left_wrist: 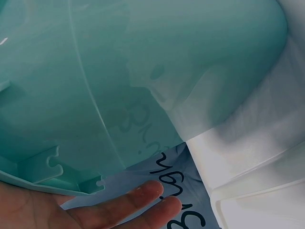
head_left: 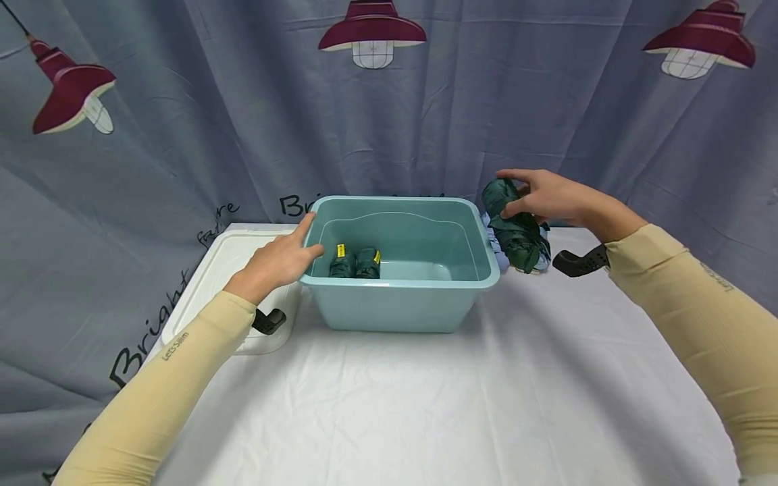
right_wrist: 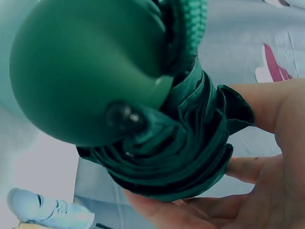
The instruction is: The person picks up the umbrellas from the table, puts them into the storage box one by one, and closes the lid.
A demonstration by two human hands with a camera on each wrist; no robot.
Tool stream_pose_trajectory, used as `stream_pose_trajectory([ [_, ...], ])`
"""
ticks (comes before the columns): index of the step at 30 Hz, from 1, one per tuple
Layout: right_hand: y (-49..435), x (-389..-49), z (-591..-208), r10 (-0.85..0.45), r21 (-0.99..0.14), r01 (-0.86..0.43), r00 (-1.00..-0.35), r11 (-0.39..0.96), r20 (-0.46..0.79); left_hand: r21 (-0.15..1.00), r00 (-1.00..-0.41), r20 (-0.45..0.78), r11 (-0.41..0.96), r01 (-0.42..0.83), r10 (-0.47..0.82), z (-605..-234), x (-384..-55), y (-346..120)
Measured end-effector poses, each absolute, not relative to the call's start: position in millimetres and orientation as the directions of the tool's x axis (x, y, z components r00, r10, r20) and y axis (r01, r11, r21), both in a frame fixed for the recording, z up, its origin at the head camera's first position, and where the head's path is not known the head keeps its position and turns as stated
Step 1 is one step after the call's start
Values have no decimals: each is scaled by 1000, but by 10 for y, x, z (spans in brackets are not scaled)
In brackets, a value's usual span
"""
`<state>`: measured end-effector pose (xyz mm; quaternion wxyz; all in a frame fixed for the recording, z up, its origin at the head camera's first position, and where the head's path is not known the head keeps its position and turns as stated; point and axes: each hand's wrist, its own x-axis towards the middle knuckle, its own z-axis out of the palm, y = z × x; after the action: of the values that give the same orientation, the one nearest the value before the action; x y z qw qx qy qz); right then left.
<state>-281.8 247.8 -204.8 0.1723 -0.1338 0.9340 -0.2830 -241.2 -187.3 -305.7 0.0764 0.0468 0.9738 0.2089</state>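
Note:
My right hand (head_left: 550,196) holds a dark green folded umbrella (head_left: 516,239) up beside the right end of a teal plastic tub (head_left: 389,307). In the right wrist view, the smooth green handle (right_wrist: 81,71) of this umbrella faces the camera, and my fingers grip the pleated fabric behind it. Fingers of my left hand (head_left: 276,263) lie mostly straight against the tub's left rim, the thumb reaching over its edge. Two dark green folded umbrellas (head_left: 355,264) with yellow tags lie inside the tub at its left. Light blue folded umbrellas (right_wrist: 52,210) show partly behind the held one.
A white lid (head_left: 206,283) lies on the table at the left, partly under my left forearm. White cloth (head_left: 389,412) covers the table. Behind it hangs a grey-blue curtain (head_left: 255,101) printed with red lamps and lettering.

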Motion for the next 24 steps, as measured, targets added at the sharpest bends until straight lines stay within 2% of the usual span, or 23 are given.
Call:
stream_pose_trajectory([
  [24,1890,-3041,-2000,-397,-577,-161,-864,801,-310,394,-988,-109,917,55,106,-3068,-2437,-1867],
])
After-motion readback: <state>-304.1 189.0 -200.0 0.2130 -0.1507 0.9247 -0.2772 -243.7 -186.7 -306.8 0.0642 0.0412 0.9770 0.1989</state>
